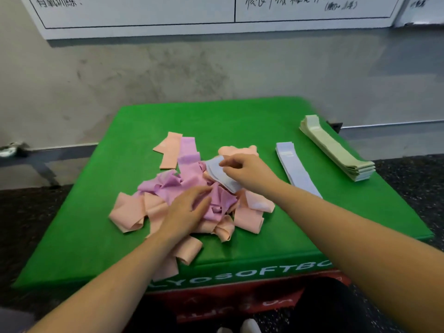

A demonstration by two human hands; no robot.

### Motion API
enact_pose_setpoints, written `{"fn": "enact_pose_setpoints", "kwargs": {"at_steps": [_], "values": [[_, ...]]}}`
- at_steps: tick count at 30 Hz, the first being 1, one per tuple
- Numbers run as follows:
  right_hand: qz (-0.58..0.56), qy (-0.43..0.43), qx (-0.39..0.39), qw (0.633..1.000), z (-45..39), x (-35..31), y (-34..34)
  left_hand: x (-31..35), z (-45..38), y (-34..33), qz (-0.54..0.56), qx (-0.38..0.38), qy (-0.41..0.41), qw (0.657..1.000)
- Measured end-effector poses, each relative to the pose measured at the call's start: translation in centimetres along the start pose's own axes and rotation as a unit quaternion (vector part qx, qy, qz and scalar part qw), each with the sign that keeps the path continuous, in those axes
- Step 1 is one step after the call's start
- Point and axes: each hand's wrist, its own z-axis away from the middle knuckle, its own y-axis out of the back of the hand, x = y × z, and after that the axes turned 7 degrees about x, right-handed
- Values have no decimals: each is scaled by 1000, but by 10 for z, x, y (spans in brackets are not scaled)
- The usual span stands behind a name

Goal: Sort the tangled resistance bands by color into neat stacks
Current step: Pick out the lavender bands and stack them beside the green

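Note:
A tangled pile of pink-peach bands and purple bands lies in the middle of the green soft box top. My right hand pinches a pale blue band at the pile's upper right. My left hand rests on the pile with fingers spread over the purple bands. A neat stack of pale blue bands lies to the right. Further right sits a taller stack of pale green bands.
The green box stands on a red box on dark speckled flooring. A grey wall with a whiteboard is behind. White shoe tips show at the bottom edge.

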Motion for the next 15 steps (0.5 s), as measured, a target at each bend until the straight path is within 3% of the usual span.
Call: {"fn": "enact_pose_setpoints", "kwargs": {"at_steps": [4,9,12,15], "values": [[65,-46,16,997,-28,10,-32,2,2,0,4,4,2,1000],[44,-148,57,986,-23,40,-55,3,7,1,-15,14,9,1000],[16,-102,81,991,-6,44,-61,4,9,2,0,15,16,1000],[8,-1,105,994,20,41,-54,11,12,5,27,3,30,999]]}}
